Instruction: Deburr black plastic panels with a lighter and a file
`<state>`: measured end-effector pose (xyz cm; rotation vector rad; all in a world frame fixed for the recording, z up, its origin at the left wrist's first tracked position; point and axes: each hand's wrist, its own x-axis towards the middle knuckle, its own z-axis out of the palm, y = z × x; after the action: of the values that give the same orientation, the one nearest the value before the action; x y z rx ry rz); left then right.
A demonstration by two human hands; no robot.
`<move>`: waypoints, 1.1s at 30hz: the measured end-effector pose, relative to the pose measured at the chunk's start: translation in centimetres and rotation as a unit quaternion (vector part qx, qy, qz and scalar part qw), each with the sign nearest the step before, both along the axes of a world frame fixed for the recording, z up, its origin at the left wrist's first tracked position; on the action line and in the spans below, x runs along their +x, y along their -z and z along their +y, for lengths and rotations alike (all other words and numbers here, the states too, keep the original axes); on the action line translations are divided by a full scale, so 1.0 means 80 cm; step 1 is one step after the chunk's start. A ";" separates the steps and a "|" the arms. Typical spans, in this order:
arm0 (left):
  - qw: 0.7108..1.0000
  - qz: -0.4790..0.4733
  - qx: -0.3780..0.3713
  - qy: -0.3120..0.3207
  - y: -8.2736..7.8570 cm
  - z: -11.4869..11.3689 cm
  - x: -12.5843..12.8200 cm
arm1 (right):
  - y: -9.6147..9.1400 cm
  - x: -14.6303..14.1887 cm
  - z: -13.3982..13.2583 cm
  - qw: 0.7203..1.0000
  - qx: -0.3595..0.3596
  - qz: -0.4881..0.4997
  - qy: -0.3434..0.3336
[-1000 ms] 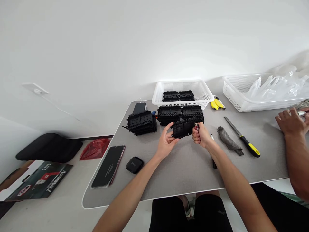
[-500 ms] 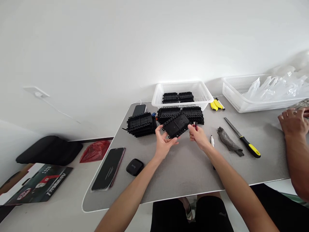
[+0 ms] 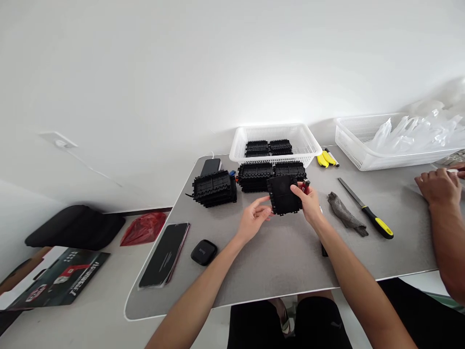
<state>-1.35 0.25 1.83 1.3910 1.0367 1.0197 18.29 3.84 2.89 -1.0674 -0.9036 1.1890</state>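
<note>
The right hand grasps a black panel, with the thumb laid across its face near the upper right corner, and its fingers also hold a small red object beside this edge. The left hand is at the panel's left toothed edge with bent fingers; whether they grip it or only touch it, I cannot tell. The panel is tilted, its broad face toward the viewer, and it stands in front of the middle stack and the right stack, partly covering them, so there is little room behind it. These stacks are just before the near wall of a white basket. To the left, another black stack sits near the side edge of the worktop. More room for moving lies toward the front, where grey surface shows between the forearms down to the white-trimmed edge. On the left, a black case and a phone limit this space, the phone close along the slanting side edge. On the right, a grey cloth and a yellow-black file lie apart from the right forearm; farther right is a co-worker's hand.
</note>
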 end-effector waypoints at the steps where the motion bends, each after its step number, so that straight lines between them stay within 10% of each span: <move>1: 1.000 0.004 0.003 0.008 0.003 0.000 0.000 | 0.000 0.000 -0.001 1.000 0.005 0.000 -0.015; 15: 1.000 -0.012 0.006 0.022 -0.004 -0.003 0.000 | 0.001 -0.008 -0.007 0.994 0.013 0.003 -0.107; 25: 0.999 -0.028 -0.012 -0.032 0.004 0.002 -0.002 | -0.029 0.001 -0.015 0.998 0.012 -0.049 -0.038; 33: 0.999 -0.017 -0.012 -0.033 0.000 0.000 0.004 | -0.021 -0.036 -0.033 0.971 -0.114 -0.042 -0.207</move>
<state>-1.05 0.27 1.84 1.3231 1.0729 1.0731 15.37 1.21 4.61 -1.1509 -1.1116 1.6349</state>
